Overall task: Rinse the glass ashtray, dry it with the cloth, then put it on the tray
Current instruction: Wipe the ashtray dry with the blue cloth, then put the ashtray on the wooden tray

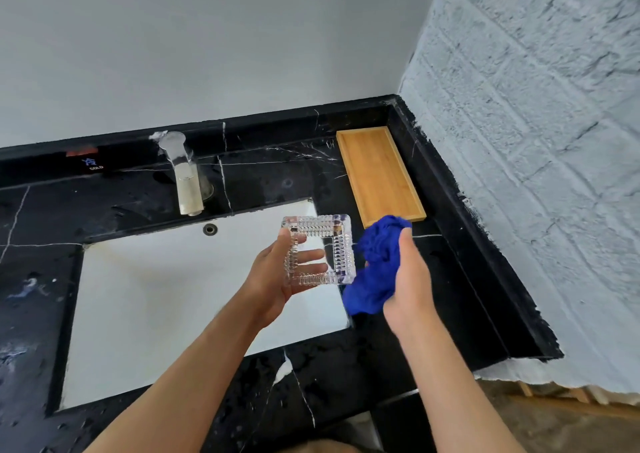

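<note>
My left hand (277, 279) grips the square, ribbed glass ashtray (337, 244) from below, tilted up over the right end of the white sink (166, 300). A bunched blue cloth (377, 265) is clutched in my right hand (410, 286), just right of the ashtray and close to its edge; I cannot tell whether they touch. The wooden tray (379, 172) lies bare on the black counter beyond the cloth, near the back right corner.
A metal faucet (185, 182) stands behind the sink with no water running. The black marble counter (104, 210) is wet in patches. A raised black ledge and a white brick wall (536, 141) bound the right side.
</note>
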